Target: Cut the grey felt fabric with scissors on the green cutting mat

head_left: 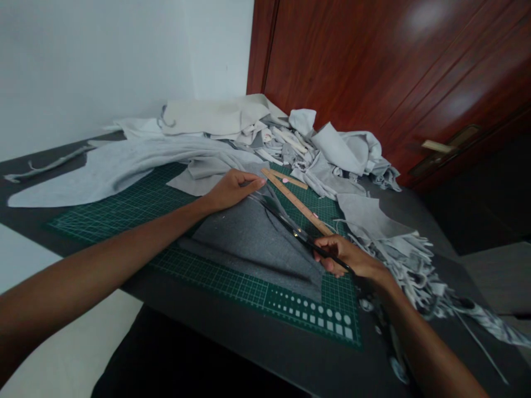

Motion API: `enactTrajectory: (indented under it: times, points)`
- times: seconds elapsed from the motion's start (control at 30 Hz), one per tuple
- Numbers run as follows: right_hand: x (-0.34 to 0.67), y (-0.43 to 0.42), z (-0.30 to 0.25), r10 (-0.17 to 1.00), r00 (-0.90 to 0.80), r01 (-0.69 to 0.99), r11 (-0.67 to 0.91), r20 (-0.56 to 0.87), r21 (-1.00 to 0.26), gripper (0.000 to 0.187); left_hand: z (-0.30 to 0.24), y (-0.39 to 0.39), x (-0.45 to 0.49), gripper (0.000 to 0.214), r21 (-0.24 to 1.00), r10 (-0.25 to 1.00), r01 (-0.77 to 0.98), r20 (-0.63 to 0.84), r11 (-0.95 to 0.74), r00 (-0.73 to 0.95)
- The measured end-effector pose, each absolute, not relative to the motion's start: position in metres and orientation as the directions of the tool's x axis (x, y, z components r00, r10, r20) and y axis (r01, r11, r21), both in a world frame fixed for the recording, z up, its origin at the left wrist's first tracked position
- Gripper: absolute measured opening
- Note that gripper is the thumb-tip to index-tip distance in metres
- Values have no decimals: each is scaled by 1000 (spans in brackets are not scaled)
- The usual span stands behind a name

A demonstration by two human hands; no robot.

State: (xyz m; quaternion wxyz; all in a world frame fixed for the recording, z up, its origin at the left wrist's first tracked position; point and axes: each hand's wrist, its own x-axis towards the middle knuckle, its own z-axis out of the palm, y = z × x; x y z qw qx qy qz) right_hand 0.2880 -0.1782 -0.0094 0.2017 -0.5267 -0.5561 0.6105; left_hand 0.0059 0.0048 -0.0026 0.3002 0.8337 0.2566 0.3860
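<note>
A dark grey piece of fabric [257, 237] lies over the green cutting mat [244, 284]. My left hand [234, 188] pinches the far edge of this fabric between thumb and fingers. In my right hand [342, 254] is a pair of black-handled scissors [296, 229], fingers wrapped round the handles. The blades point toward my left hand and lie along the fabric's right edge; whether they are parted is hard to make out. Just beyond the scissors, a wooden ruler [294, 200] runs diagonally across the mat, its near end partly hidden by my right hand.
Light grey cloth [120, 160] spreads along the back left. Heaped fabric scraps [286, 145] lie against the wall and the reddish wooden door [373, 66]. Shredded strips [418, 276] sit right of my right hand. The dark table's [232, 326] front edge runs near my body.
</note>
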Motion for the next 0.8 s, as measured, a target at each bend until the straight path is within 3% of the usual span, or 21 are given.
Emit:
enactTrajectory:
  times: [0.2,0.4,0.53,0.8]
  points:
    - [292,-179,-12,845,-370,345,-260,-386,-902,26,9,6,0,37,724,642,168,450,-669,621]
    - [296,-180,-17,857,-399,308,-210,-327,-928,40,16,-1,-2,40,785,538,83,339,-614,772]
    - [295,-179,-16,863,-391,301,-209,-320,-931,46,14,2,-2,37,775,503,5,405,-632,763]
    - [296,-178,-20,845,-406,315,-228,-348,-921,43,20,9,-9,32,762,615,121,407,-636,675]
